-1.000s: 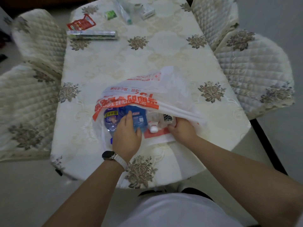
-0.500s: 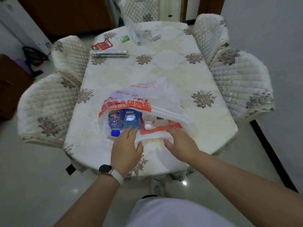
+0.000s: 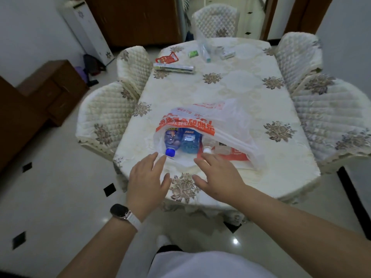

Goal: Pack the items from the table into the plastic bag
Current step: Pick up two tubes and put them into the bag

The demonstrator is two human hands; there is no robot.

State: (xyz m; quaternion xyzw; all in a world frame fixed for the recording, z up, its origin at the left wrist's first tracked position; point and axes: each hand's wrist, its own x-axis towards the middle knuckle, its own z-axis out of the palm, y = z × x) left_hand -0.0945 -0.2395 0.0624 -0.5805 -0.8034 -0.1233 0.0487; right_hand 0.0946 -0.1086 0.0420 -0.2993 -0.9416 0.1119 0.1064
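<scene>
A white plastic bag (image 3: 234, 121) with orange print lies on the table (image 3: 230, 91), its mouth facing me. Inside it I see a clear bottle with a blue cap (image 3: 170, 140), a blue pack (image 3: 189, 142) and a small white-capped bottle (image 3: 207, 150). My left hand (image 3: 147, 181), with a watch on the wrist, hovers just short of the bag's mouth, fingers apart and holding nothing. My right hand (image 3: 217, 177) is spread the same way beside it. At the far end lie a red packet (image 3: 166, 58), a long foil box (image 3: 173, 68), a green pack (image 3: 193, 54), a clear bottle (image 3: 204, 51) and a white box (image 3: 226, 55).
Quilted chairs stand around the table: two on the left (image 3: 104, 119), two on the right (image 3: 329, 115), one at the far end (image 3: 214, 21). A brown cabinet (image 3: 40, 93) stands at the left on the tiled floor.
Both hands have come out of the bag's mouth and drawn back toward me, fingers spread. The view has pulled back, showing more of the room.
</scene>
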